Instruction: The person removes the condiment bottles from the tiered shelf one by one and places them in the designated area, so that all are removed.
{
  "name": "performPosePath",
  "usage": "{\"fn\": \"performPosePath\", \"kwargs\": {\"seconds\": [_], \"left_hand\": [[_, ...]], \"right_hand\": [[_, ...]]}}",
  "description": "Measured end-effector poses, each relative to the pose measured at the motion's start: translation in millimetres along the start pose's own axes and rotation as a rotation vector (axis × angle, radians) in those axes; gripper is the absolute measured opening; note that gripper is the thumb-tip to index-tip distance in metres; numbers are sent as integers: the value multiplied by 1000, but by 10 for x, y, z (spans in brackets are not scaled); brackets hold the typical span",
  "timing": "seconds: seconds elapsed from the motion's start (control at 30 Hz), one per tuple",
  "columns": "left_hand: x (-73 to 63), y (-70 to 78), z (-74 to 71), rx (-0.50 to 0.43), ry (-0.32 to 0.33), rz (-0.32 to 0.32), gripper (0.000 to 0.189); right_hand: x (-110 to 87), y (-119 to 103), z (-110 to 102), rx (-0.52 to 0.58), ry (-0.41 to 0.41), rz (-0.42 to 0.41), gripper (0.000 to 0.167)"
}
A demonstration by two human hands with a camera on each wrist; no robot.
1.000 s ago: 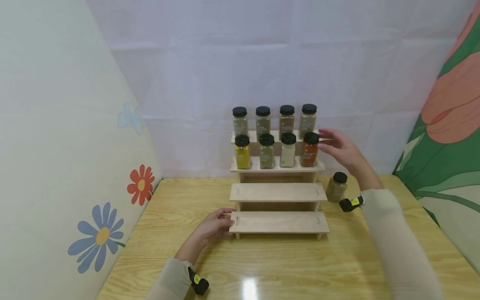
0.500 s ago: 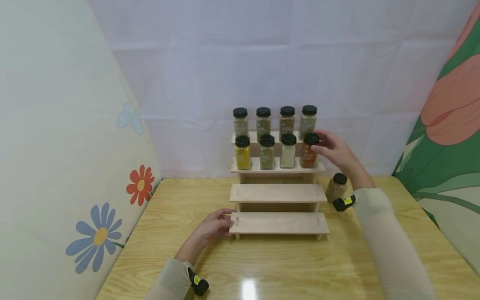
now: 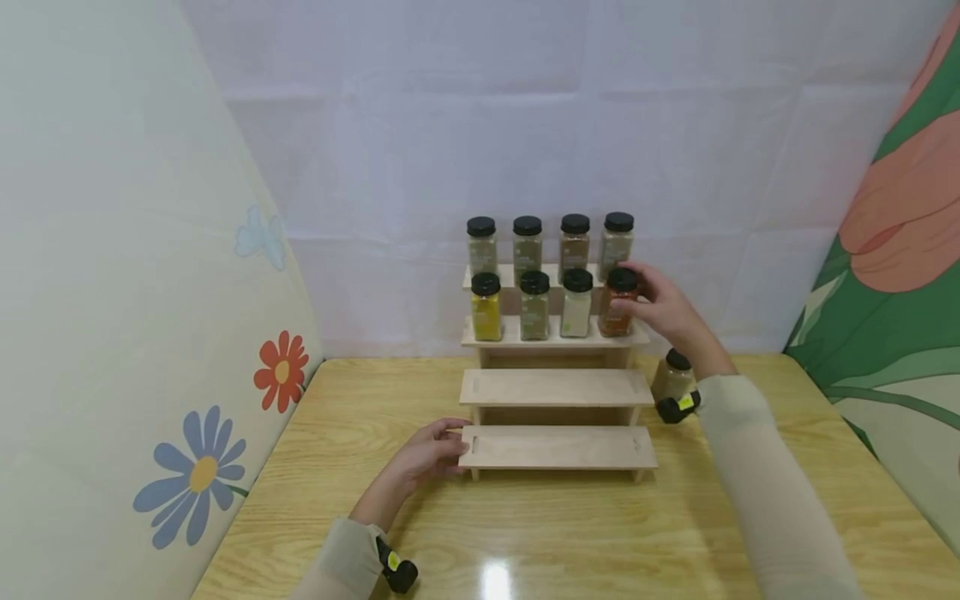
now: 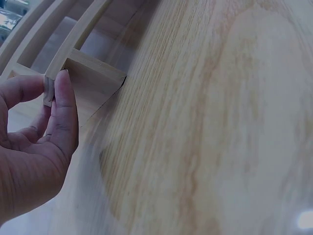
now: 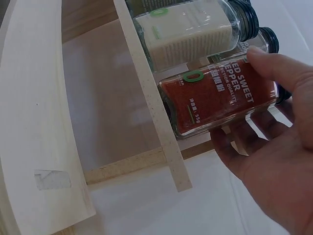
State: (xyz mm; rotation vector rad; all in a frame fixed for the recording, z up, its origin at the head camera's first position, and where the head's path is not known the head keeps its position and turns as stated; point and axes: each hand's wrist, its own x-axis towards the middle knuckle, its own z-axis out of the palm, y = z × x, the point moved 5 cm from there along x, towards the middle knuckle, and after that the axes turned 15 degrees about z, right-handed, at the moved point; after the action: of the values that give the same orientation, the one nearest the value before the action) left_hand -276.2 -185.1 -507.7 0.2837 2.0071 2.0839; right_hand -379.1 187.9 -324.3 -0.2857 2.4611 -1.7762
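Observation:
My right hand (image 3: 667,308) holds the square glass jar of red sweet pepper (image 5: 222,98), thumb on its front and fingers around its side and back. This black-lidded jar stands at the right end of the second shelf from the top. With thumb and fingers, my left hand (image 3: 426,454) pinches the left end of the lowest shelf of the wooden spice rack (image 3: 558,447); the left wrist view shows the board edge between the fingertips (image 4: 62,81). Left of the pepper on the same shelf are a pale-powder jar (image 3: 576,304), a greenish jar (image 3: 534,307) and a yellow jar (image 3: 486,308).
Several more black-lidded spice jars (image 3: 528,246) line the top shelf. A brownish jar (image 3: 672,379) stands on the wooden table (image 3: 570,533) to the right of the rack, partly behind the right wrist camera (image 3: 678,407). A white cloth (image 3: 390,167) hangs behind the rack.
My right hand has moved left from beside the red sweet pepper jar and closed its thumb and fingers around it. The left hand has stayed on the lowest shelf.

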Motion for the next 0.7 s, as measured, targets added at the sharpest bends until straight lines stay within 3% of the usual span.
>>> {"fn": "performPosePath", "kwargs": {"seconds": [0.43, 0.7], "left_hand": [[1, -20, -15, -4, 6, -3, 54], [1, -11, -11, -6, -6, 2, 55]], "right_hand": [[-5, 14, -5, -34, 37, 42, 66], [-107, 50, -191, -84, 105, 58, 69]]}}
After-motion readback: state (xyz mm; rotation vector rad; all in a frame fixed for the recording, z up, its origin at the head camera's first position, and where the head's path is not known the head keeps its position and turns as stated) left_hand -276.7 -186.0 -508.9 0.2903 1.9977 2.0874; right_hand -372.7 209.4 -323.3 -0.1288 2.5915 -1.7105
